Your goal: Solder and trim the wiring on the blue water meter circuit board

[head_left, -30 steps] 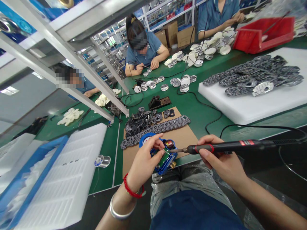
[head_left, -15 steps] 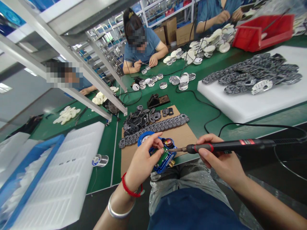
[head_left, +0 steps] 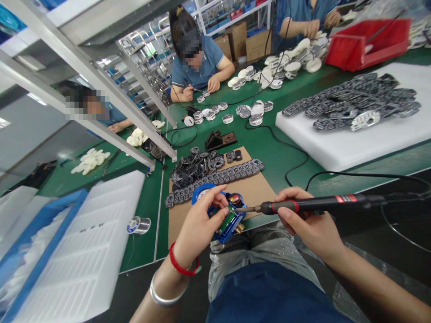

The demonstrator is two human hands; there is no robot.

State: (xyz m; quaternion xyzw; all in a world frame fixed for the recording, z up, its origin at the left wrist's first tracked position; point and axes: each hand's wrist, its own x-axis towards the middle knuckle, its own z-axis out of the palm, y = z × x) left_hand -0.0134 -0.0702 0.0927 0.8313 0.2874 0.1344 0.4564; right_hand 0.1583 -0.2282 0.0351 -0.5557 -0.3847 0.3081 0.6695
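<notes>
My left hand (head_left: 201, 224) is closed around a small blue holder (head_left: 229, 224) with a green circuit board in it, held over my lap at the table's front edge. My right hand (head_left: 308, 224) grips a black soldering iron (head_left: 323, 204) with red bands, lying level and pointing left. Its metal tip touches the top of the board beside my left thumb. Rows of dark circuit boards (head_left: 215, 172) lie on a brown cardboard sheet (head_left: 259, 188) just beyond my hands.
A solder spool (head_left: 138, 224) sits on the green table (head_left: 279, 152). White foam trays (head_left: 90, 251) are at left, and a white foam slab (head_left: 363, 143) with more boards at right. The iron's black cable (head_left: 387, 179) loops right. A red bin (head_left: 370, 42) and other people sit beyond.
The view has drifted slightly down and left. My hands, the holder and the iron tip keep the same hold and contact.
</notes>
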